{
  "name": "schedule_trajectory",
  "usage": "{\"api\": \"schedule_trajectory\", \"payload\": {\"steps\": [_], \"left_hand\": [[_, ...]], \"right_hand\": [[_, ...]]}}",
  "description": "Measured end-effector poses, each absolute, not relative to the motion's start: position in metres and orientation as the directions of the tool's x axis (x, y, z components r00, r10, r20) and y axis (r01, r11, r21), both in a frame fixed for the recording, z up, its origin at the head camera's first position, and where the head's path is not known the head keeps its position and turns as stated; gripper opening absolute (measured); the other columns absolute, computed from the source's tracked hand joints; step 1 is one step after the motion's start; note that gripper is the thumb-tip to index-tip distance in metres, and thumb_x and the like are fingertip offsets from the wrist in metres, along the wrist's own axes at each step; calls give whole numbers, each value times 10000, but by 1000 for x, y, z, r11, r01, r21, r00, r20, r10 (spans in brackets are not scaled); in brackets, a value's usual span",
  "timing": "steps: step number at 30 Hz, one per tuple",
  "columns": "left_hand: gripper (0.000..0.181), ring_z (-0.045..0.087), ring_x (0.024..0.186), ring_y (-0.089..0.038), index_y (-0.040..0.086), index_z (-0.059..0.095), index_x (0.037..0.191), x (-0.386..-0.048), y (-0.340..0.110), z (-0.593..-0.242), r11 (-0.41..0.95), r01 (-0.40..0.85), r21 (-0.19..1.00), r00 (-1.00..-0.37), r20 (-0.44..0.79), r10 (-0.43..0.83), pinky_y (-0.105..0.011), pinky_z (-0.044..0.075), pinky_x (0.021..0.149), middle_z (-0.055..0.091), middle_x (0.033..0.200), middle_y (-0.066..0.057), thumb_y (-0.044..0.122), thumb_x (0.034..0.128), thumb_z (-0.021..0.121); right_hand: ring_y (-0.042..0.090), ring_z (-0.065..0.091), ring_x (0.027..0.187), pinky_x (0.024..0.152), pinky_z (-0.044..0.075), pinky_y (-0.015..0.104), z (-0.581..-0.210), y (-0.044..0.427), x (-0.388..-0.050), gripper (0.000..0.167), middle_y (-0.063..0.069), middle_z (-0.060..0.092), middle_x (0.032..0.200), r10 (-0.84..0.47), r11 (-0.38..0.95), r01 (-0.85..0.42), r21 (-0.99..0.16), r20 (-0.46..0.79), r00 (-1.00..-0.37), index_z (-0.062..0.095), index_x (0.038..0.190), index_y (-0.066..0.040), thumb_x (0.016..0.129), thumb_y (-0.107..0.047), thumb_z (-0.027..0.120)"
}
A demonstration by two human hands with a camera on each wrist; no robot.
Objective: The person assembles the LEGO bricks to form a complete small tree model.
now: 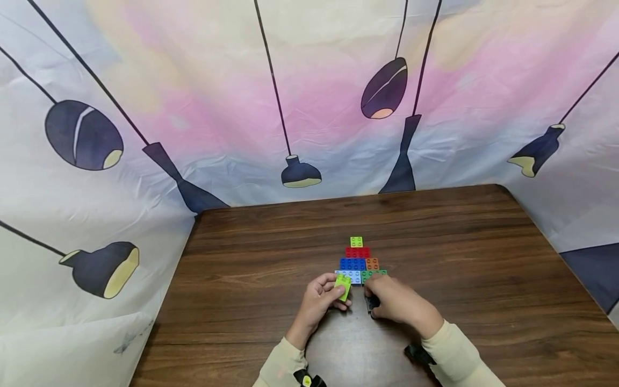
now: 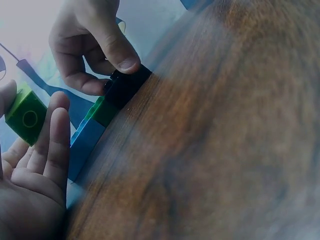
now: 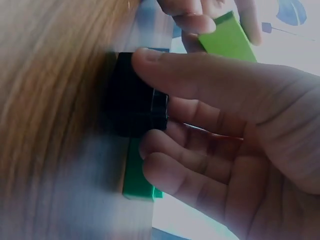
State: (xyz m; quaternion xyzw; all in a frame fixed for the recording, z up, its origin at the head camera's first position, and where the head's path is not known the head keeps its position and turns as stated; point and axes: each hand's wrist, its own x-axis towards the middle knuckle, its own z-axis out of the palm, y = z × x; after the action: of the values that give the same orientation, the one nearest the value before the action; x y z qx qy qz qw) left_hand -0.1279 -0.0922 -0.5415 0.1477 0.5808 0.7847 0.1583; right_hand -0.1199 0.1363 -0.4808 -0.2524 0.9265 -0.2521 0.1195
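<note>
In the head view my left hand (image 1: 321, 301) pinches a lime-green building brick (image 1: 344, 286) between thumb and fingers, raised above the table. My right hand (image 1: 401, 302) grips a black brick (image 1: 371, 303), partly hidden by the fingers. In the right wrist view this black brick (image 3: 131, 95) stands on the table with the thumb along one side. Close to it lies a green brick (image 1: 379, 274), beside a light blue brick (image 1: 355, 278). Behind them are a blue brick (image 1: 352, 264) and an orange brick (image 1: 372, 264), then a red brick (image 1: 357, 252) and another lime brick (image 1: 356, 242).
The bricks lie in stepped rows, narrowing towards the back, on a brown wooden table (image 1: 256, 252). A cloth backdrop (image 1: 217, 97) printed with hanging lamps rises behind the table's far edge and along its sides.
</note>
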Motion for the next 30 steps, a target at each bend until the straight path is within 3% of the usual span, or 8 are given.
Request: {"api": "schedule_trajectory", "payload": {"steps": [6,12,19,23,30], "left_hand": [[332,765,785,-150,-111,530,1261,-130,-90,-541,-276,-90,957,-900,40,434,-290,642,691,616,1137,-477,85,1027,663],[317,766,793,-151,-112,526,1266,-132,-88,-540,-277,-88,957,-897,46,440,-294,643,701,649,1119,-433,72,1036,642],[385,761,770,-138,-176,502,1315,-130,-88,-541,-260,-82,962,-894,44,447,-287,641,703,588,1116,-522,81,1053,618],[436,760,757,-130,-213,491,1337,-127,-90,-541,-232,-99,968,-892,17,451,-284,640,699,603,1103,-508,84,1047,626],[430,760,770,-132,-229,521,1323,-129,-90,-541,-223,-100,970,-886,15,463,-284,639,705,648,1083,-445,80,1045,631]], "right_hand": [[131,455,721,620,411,322,-483,134,-119,419,-42,522,800,-565,712,-427,-557,-93,-820,573,881,-117,718,4,939],[77,526,795,682,498,311,-483,141,-129,308,-56,629,909,-610,658,-484,-577,-31,-791,642,964,-122,808,-54,899],[48,549,729,657,513,272,-483,154,-137,173,-60,672,911,-622,572,-505,-647,60,-781,707,1064,-64,937,-132,803],[19,597,761,690,554,279,-486,160,-138,240,-76,687,927,-611,528,-481,-700,80,-788,721,1172,-27,993,-184,757],[56,663,862,741,591,293,-491,156,-143,326,-3,748,1096,-519,438,-494,-751,237,-821,715,1270,-23,1019,-230,738]]}}
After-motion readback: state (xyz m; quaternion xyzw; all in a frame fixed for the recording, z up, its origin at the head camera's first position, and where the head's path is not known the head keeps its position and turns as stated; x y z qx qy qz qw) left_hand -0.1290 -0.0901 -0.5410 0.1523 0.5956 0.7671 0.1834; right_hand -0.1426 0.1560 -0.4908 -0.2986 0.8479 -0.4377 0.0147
